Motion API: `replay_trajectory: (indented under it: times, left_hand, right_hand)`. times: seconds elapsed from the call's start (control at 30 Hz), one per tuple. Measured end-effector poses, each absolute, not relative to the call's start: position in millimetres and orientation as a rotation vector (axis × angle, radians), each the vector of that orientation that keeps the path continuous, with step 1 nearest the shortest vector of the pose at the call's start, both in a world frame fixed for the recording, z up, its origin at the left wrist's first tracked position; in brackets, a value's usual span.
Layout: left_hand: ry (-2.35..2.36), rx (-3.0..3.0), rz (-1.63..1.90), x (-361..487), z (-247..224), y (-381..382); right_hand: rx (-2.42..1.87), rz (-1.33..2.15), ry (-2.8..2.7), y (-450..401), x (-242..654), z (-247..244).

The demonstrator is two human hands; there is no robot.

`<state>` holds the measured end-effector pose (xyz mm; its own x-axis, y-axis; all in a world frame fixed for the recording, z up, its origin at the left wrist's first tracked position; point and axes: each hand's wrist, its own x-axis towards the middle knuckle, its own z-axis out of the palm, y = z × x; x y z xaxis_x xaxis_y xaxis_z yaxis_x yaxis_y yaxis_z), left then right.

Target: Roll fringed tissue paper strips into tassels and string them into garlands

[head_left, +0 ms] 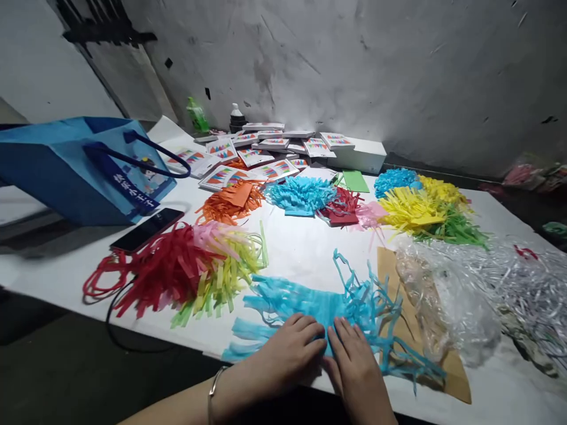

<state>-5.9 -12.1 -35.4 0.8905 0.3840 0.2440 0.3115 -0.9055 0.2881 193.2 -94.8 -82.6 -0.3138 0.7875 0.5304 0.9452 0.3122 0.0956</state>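
A sheet of blue tissue paper (325, 304), cut into fringe strips at its left and right ends, lies spread at the table's front edge. My left hand (295, 348) rests on its near middle part, fingers curled together; whether they pinch the paper is hidden. Just to the right, my right hand (352, 354) lies on the same blue paper with its fingers stretched out flat. The right-hand strips are tangled and reach over a brown paper piece (456, 372).
Red fringe (177, 260) and a phone (148, 230) lie left, near a blue bag (84, 171). Behind are orange fringe (234, 200), blue fringe (301, 195), yellow fringe (414, 206) and several printed packs (270, 170). Clear plastic (469, 313) lies right.
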Motion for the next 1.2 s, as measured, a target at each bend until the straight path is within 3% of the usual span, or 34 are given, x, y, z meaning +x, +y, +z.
replay_trajectory:
  times: [0.13, 0.3, 0.4, 0.5, 0.67, 1.2]
  left_hand:
    - [0.53, 2.78, 0.525, -3, -50, -12]
    - [0.533, 2.699, 0.569, -8, -44, -11]
    - [0.538, 2.658, 0.592, -5, -43, -12]
    - [0.535, 2.626, 0.607, -4, -47, -11]
    - [0.54, 2.541, 0.631, -9, -50, -10]
    - [0.632, 2.375, 0.535, -10, -26, -14]
  right_hand:
    - [-1.714, -0.63, -2.091, -107, 233, -87]
    - [-2.001, -0.777, -1.455, -129, 291, -67]
    - [-1.844, -0.896, -1.46, -129, 273, -43]
    - [-1.473, -0.503, -1.998, -114, 227, -35]
    - [-1.358, -0.174, -2.001, -99, 188, -47]
    - [-1.419, 0.136, -1.856, -98, 196, -48]
